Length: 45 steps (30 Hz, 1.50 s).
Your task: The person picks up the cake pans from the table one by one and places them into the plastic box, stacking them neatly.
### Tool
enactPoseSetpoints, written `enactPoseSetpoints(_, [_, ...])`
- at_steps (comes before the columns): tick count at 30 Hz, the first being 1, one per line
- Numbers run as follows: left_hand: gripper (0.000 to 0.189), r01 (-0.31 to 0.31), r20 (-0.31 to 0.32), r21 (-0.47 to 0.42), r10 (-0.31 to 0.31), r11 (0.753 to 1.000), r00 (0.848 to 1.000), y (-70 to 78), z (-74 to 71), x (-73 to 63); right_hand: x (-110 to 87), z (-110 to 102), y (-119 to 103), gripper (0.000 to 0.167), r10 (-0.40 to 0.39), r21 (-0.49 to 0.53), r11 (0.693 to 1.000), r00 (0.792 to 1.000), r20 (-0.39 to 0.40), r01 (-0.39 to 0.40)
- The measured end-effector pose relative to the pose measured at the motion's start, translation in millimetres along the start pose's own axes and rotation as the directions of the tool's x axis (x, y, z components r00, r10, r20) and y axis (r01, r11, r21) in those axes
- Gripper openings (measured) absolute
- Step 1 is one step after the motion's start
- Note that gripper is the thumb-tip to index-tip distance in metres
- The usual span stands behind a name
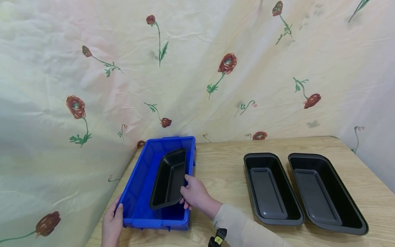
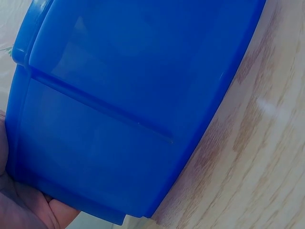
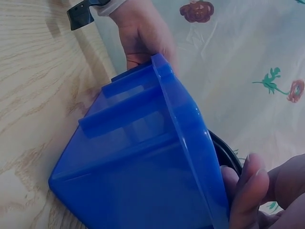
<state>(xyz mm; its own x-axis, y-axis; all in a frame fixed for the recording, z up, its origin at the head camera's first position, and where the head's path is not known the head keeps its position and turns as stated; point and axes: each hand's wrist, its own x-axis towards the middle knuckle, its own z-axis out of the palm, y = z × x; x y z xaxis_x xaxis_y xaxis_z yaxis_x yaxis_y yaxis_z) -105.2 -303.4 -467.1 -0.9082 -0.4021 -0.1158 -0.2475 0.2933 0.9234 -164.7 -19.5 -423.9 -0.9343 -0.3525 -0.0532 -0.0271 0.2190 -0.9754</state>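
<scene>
A black loaf pan (image 1: 169, 180) is tilted inside the blue plastic bin (image 1: 129, 206) in the head view. My right hand (image 1: 197, 195) pinches the pan's right rim near its front end, above the bin's right wall. In the right wrist view, the fingers of the right hand (image 3: 252, 191) curl at the pan's dark rim (image 3: 224, 150), beside the bin's edge. The left hand (image 1: 112, 221) grips the bin's front left corner, thumb on the rim. The left wrist view shows that hand (image 2: 28, 210) against the bin's blue wall (image 2: 119, 105).
Two more dark loaf pans, one nearer (image 1: 268, 192) and one farther right (image 1: 324, 192), stand side by side on the wooden table (image 1: 222, 164). A flowered cloth (image 1: 191, 85) hangs behind the table and down its left side.
</scene>
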Motion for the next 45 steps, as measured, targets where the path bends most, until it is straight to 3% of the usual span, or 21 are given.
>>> enactPoseSetpoints(11, [0.052, -0.013, 0.01, 0.013, 0.013, 1.0, 1.0, -0.5, -2.0, 0.4, -1.0, 7, 0, 0.064, -0.069, -0.16, 0.985, 0.997, -0.037, 0.062])
enactPoseSetpoints(21, [0.052, -0.015, -0.005, 0.018, 0.015, 1.0, 1.0, -1.3, -2.5, 1.0, 2.1, 9, -3, 0.051, -0.111, -0.353, 0.93, 0.994, -0.014, 0.099])
enactPoseSetpoints(24, [0.052, -0.008, -0.007, 0.016, 0.008, 1.0, 1.0, -1.5, -2.7, 1.3, 4.1, 12, -5, 0.028, -0.178, -0.496, 0.856, 0.984, -0.025, 0.142])
enactPoseSetpoints(27, [0.052, -0.004, -0.003, 0.008, 0.004, 1.0, 1.0, -1.5, -2.5, 1.1, 5.2, 17, -7, 0.017, -0.273, -0.693, 0.702, 0.96, -0.055, 0.16])
enactPoseSetpoints(32, [0.052, -0.015, 0.0, 0.007, 0.015, 1.0, 1.0, -1.7, -1.6, -0.1, 4.3, 30, -7, 0.042, -0.369, -0.897, 0.433, 0.925, -0.088, 0.087])
enactPoseSetpoints(35, [0.051, -0.027, -0.005, 0.011, 0.027, 1.0, 1.0, -1.6, -0.8, -0.6, 4.5, 36, -5, 0.048, -0.396, -0.945, 0.323, 0.915, -0.083, 0.054])
enactPoseSetpoints(37, [0.051, -0.034, -0.012, 0.022, 0.035, 0.999, 0.999, -1.3, -0.5, -0.6, 5.1, 38, -5, 0.045, -0.412, -0.956, 0.29, 0.907, -0.082, 0.046])
enactPoseSetpoints(41, [0.051, -0.034, -0.016, 0.032, 0.034, 0.999, 0.999, -0.3, -1.0, -1.0, 5.7, 39, -4, 0.016, -0.435, -0.952, 0.299, 0.897, -0.078, 0.063])
enactPoseSetpoints(45, [0.051, -0.03, -0.016, 0.016, 0.03, 0.999, 0.999, -0.2, -1.1, -1.1, 5.4, 40, -2, 0.028, -0.44, -0.948, 0.309, 0.895, -0.067, 0.081])
